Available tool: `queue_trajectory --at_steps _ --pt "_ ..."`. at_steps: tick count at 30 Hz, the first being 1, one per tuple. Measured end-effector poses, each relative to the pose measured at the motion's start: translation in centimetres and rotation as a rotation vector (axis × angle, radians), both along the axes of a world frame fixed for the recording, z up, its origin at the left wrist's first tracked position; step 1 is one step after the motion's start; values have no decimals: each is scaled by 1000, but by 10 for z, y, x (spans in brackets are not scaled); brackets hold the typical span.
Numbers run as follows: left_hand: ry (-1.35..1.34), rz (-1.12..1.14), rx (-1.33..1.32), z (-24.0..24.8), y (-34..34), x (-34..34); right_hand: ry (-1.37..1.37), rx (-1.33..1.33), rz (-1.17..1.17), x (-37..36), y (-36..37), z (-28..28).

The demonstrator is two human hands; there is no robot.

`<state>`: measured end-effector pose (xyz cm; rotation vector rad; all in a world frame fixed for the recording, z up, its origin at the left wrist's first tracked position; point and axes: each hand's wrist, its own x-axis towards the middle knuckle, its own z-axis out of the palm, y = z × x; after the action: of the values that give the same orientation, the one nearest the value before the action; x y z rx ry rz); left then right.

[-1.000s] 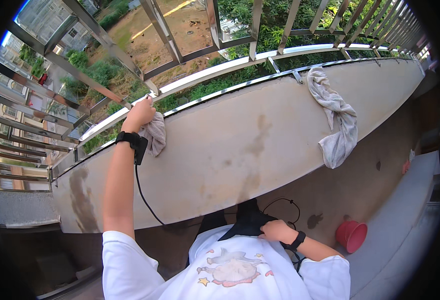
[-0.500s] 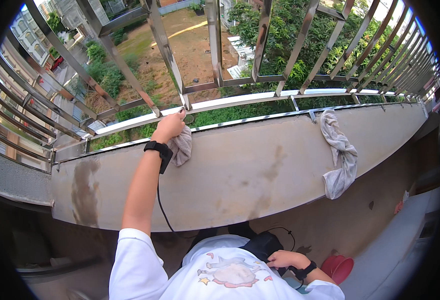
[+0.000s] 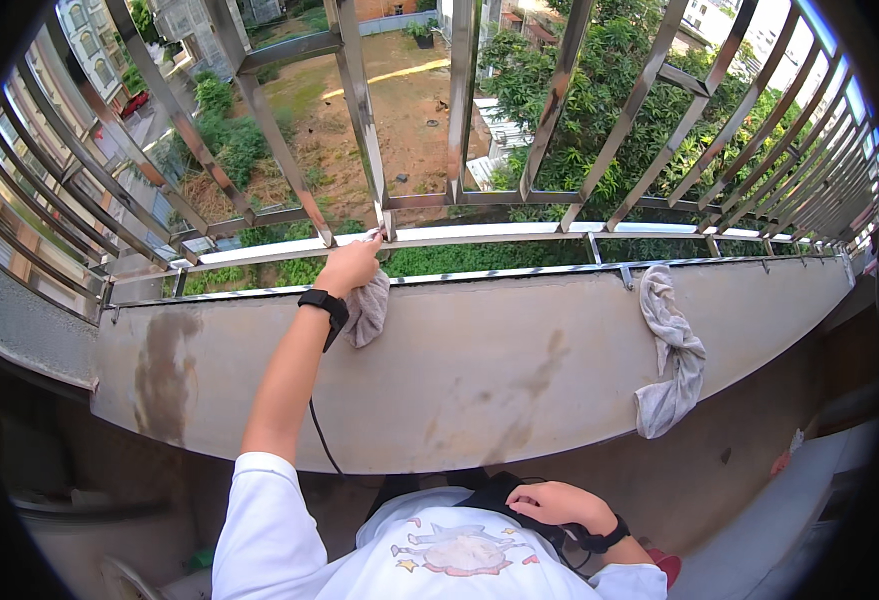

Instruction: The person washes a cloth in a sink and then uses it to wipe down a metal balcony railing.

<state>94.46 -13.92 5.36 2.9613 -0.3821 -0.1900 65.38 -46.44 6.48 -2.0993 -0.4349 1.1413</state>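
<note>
The grey rag, bunched in the left hand at centre frame against the steel rail, would wipe best pressed flat and drawn slowly along, while the right hand, loosely curled and empty, rests low against the chest.

Left hand presses grey rag on metal rail; right hand at chest.

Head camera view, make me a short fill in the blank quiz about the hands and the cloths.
1. The left hand presses a grey cloth against the metal ____.
2. The right hand rests against the person's ____.
3. A second grey cloth hangs over the concrete ____.

Missing words: railing; chest; wall
</note>
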Motion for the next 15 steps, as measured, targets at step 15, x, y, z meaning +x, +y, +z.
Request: queue_trajectory --at_steps 15 --pt "-50 97 55 -5 7 4 20 186 234 31 15 33"
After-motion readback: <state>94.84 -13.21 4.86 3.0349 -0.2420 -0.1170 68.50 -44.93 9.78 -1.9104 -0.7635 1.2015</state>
